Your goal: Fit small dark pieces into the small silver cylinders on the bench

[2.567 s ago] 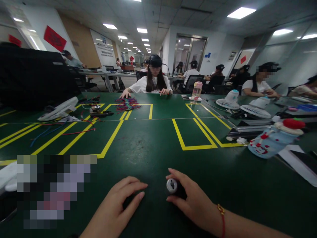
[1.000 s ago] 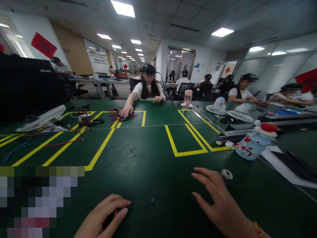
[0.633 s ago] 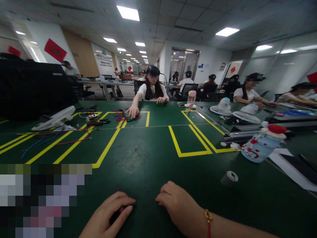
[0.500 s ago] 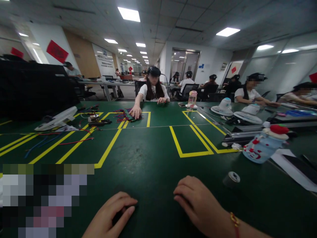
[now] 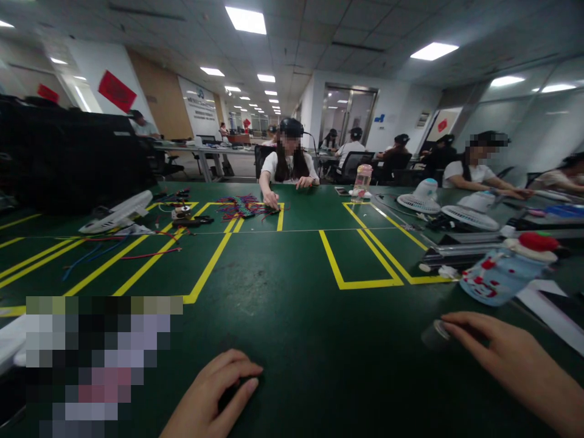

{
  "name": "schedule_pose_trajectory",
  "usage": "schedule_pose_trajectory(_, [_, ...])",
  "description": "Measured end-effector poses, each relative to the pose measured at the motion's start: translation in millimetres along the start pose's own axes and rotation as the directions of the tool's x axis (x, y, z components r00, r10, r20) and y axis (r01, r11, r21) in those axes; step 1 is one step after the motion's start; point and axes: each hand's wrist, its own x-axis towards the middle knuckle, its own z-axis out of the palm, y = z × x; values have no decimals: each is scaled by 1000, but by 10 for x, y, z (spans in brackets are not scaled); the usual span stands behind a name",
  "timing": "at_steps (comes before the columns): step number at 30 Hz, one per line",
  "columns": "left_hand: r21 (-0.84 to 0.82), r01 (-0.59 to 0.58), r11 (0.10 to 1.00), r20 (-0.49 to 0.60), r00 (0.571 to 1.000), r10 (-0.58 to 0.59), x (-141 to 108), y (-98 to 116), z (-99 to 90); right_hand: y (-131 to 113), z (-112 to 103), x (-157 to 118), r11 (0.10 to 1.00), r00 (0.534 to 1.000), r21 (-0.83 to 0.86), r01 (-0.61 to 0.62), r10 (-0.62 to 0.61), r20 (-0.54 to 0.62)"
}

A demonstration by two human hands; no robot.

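Note:
My left hand [image 5: 219, 392] rests on the green tabletop [image 5: 296, 340] at the lower middle. Its fingers are loosely bent, with a gap between thumb and forefinger and nothing visible in it. On the right, my right hand [image 5: 506, 353] reaches out, fingertips at the near right edge of a small grey cylinder [image 5: 433, 336] with a silvery end. The fingers look stretched out rather than wrapped round it, and the farther ones are partly hidden. The cylinder still sits on the table, right of the middle.
A blue snowman-patterned jar [image 5: 497, 274] with a red top stands beyond my right hand. Metal profiles [image 5: 460, 246] and small fans [image 5: 417, 199] lie behind it. Across the table a person's hand [image 5: 271, 199] touches a bundle of coloured wires [image 5: 241, 207]. A pixelated patch covers the lower left.
My right hand has moved right, from the table's middle to the grey cylinder. My left hand has stayed put. The person opposite has drawn their hand to the right side of the wires.

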Motion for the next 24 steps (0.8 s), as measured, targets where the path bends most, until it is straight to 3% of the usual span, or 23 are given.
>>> schedule_pose_trajectory(4, [-12,14,1000,13,1000,-14,-5,-2,-3,48,-7,0,997,998,77,13,-18,68])
schedule_pose_trajectory(7, [-10,9,1000,9,1000,-9,5,-14,4,171,113,-73,985,996,168,28,-42,82])
schedule_pose_trajectory(10, [-5,7,1000,14,1000,-7,8,-26,14,219,273,-153,970,991,232,-78,51,122])
schedule_pose_trajectory(12, [0,3,1000,18,1000,-3,8,-27,18,99,327,-176,958,987,255,-134,107,116])
schedule_pose_trajectory(14, [10,0,1000,12,1000,0,12,-19,17,-186,320,-169,953,995,291,-83,64,75])
schedule_pose_trajectory(17, [17,3,1000,6,1000,-3,26,2,3,-852,269,-132,915,986,379,136,-162,38])
schedule_pose_trajectory(21, [-8,17,1000,21,1000,-17,44,51,-35,-1731,352,-102,766,884,564,308,-449,128])
schedule_pose_trajectory(24, [-24,19,1000,21,1000,-19,58,139,-68,-2052,539,-104,695,841,648,311,-519,154])
